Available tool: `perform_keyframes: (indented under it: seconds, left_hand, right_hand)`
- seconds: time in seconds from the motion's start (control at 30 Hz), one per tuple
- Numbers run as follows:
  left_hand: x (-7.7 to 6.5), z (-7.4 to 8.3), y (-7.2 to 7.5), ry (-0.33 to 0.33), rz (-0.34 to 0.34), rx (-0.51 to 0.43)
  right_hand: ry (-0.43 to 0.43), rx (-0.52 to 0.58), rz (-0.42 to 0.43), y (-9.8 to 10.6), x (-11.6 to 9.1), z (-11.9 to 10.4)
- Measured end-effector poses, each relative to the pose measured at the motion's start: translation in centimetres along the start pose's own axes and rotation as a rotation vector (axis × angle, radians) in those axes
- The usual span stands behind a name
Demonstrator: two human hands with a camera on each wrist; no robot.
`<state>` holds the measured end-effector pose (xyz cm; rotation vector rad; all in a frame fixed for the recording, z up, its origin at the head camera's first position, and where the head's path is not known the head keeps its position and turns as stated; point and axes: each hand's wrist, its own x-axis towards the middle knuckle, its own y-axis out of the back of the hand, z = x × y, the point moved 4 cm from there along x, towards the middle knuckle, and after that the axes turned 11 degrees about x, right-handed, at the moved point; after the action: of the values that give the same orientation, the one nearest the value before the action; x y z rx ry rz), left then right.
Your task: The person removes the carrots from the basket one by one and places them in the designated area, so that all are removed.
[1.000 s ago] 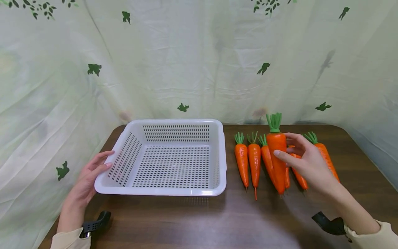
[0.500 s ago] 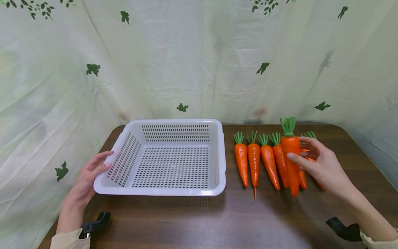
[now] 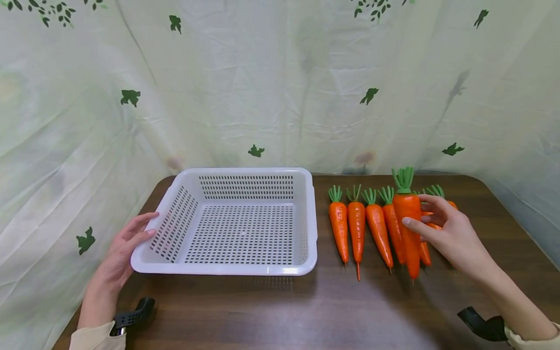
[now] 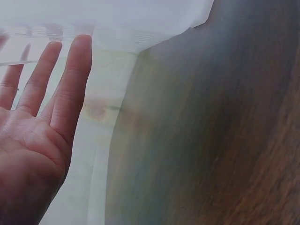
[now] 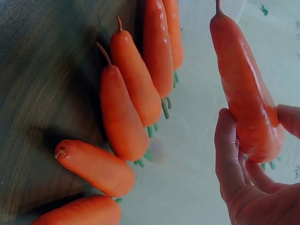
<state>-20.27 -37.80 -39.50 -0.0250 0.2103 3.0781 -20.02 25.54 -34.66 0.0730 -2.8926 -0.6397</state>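
A white perforated plastic basket [image 3: 223, 269] occupies the left half of the table. At its left end, my left hand [image 3: 120, 250] touches the wall; the left wrist view shows straight fingers [image 4: 77, 84] against the white plastic. On the right, my right hand [image 3: 455, 231] holds an orange carrot [image 3: 408, 231] with a green stem tuft between thumb and fingers, tuft upward in the head view. The right wrist view shows this carrot [image 5: 246, 84] held apart from the row. Several more carrots [image 3: 378, 231] lie on the table; those on the right are partly hidden by my hand.
The dark wooden table [image 3: 262, 311] reaches back to a pale curtain [image 3: 280, 87] printed with green leaves and birds. Black wrist mounts [image 3: 135, 313] sit below both hands. The basket's right wall stands just left of the carrot row.
My right hand has moved right with the held carrot and then nearly stopped, uncovering carrots in the middle of the row. My left hand and the basket stay almost in place.
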Motion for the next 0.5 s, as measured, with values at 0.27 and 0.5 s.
perform_keyframes:
  seconds: [0.27,0.5]
  left_hand:
    - [-0.06,-0.06,0.11,-0.008,-0.009,-0.012]
    - [0.07,-0.12,0.11,-0.013,-0.014,-0.012]
  right_hand:
    - [-0.003,-0.021,-0.003,0.11,0.2,0.07]
    - [-0.016,-0.044,0.009,0.9,0.1,0.5]
